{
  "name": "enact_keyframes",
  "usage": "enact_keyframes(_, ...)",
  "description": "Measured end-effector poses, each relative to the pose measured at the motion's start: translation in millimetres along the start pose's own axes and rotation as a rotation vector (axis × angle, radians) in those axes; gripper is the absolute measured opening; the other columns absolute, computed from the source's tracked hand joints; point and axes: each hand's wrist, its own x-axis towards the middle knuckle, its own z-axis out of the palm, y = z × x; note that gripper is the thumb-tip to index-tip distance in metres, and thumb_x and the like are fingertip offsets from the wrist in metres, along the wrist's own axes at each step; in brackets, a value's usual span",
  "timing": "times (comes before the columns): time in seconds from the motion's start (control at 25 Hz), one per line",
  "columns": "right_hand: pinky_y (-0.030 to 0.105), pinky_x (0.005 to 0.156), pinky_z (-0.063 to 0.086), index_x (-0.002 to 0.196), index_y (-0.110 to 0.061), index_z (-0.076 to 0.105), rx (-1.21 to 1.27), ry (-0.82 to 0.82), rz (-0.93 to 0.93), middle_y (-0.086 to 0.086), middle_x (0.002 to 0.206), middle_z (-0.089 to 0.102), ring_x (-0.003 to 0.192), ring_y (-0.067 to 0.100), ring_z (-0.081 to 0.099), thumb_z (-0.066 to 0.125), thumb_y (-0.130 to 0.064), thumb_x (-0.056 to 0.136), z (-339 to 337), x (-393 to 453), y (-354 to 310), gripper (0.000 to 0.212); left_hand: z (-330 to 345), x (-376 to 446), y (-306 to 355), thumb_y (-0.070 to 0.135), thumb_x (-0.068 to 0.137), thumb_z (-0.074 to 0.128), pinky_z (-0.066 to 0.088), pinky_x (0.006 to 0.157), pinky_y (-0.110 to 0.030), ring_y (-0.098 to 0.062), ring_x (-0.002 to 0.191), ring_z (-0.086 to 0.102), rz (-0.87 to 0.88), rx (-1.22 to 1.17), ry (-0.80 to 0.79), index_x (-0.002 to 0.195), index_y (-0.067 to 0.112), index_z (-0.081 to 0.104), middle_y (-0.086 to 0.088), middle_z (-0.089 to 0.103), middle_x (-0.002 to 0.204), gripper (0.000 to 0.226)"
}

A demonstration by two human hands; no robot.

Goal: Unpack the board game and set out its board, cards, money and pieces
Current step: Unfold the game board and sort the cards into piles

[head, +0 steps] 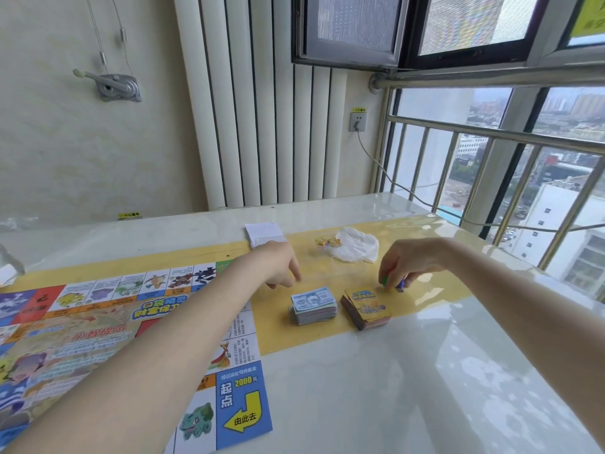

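The colourful game board (pixel 108 322) lies unfolded at the left of the table. Right of it stands a stack of paper money (pixel 313 305), and beside that a stack of cards (pixel 366 309). My left hand (pixel 278 263) hovers just behind the money stack, fingers loosely curled, index finger pointing down, holding nothing. My right hand (pixel 409 262) is behind the card stack and pinches small pieces (pixel 393 282), one green and one blue, close to the table. A few yellow pieces (pixel 328 242) lie beside a crumpled clear plastic bag (pixel 357 245).
A white box or paper pad (pixel 265 234) sits at the back of the table. A radiator, a wall socket with a cable (pixel 386 173) and a window railing (pixel 491 158) stand behind and to the right. The glossy table (pixel 409 388) extends to the front right.
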Motion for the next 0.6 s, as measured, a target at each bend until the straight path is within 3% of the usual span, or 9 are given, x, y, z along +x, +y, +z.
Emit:
enact_keyframes(0.16, 0.024, 0.080, 0.054, 0.109, -0.009, 0.064, -0.051, -0.010, -0.004, 0.006, 0.105, 0.065, 0.091, 0.015, 0.063, 0.069, -0.005, 0.080, -9.5, -3.3, -5.0, 0.030, -2.7, 2.0, 1.1, 0.013, 0.089, 0.057, 0.053, 0.086, -0.029, -0.016, 0.072, 0.060, 0.000, 0.011, -0.028, 0.111, 0.024, 0.068, 0.000, 0.057, 0.102, 0.027)
enact_keyframes(0.28, 0.028, 0.081, 0.054, 0.113, -0.009, 0.063, -0.110, 0.021, 0.002, 0.009, 0.109, 0.066, 0.097, 0.019, 0.063, 0.061, -0.005, 0.087, -16.8, -1.4, -11.3, 0.027, -6.5, 4.0, 1.3, 0.014, 0.089, 0.057, 0.052, 0.089, -0.031, -0.013, 0.070, 0.060, -0.001, 0.030, -0.064, 0.110, 0.026, 0.068, 0.001, 0.057, 0.100, 0.027)
enact_keyframes(0.4, 0.024, 0.072, 0.054, 0.109, -0.002, 0.065, -0.160, 0.331, -0.116, 0.015, 0.104, 0.068, 0.085, 0.020, 0.064, 0.052, -0.002, 0.090, -20.6, 13.0, -24.4, 0.023, -9.3, 6.0, 0.7, 0.014, 0.088, 0.057, 0.052, 0.090, -0.031, -0.013, 0.074, 0.061, 0.009, 0.032, -0.097, 0.112, 0.026, 0.067, 0.002, 0.058, 0.098, 0.028)
enact_keyframes(0.48, 0.023, 0.076, 0.049, 0.108, -0.004, 0.066, -0.194, 0.514, -0.259, 0.012, 0.104, 0.069, 0.086, 0.017, 0.063, 0.047, -0.002, 0.092, -16.6, 23.7, -40.8, 0.025, -11.4, 6.5, 0.5, 0.015, 0.088, 0.058, 0.052, 0.090, -0.032, -0.015, 0.081, 0.064, 0.014, 0.032, -0.121, 0.113, 0.026, 0.067, 0.004, 0.057, 0.097, 0.029)
enact_keyframes(0.6, 0.028, 0.094, 0.042, 0.121, -0.010, 0.059, -0.333, 0.464, -0.359, 0.008, 0.124, 0.061, 0.112, 0.021, 0.056, 0.039, 0.001, 0.092, 6.4, 50.6, -62.3, 0.037, -13.6, 7.7, -0.4, 0.015, 0.089, 0.058, 0.052, 0.091, -0.031, -0.017, 0.088, 0.066, 0.020, 0.013, -0.154, 0.115, 0.025, 0.066, 0.004, 0.055, 0.098, 0.029)
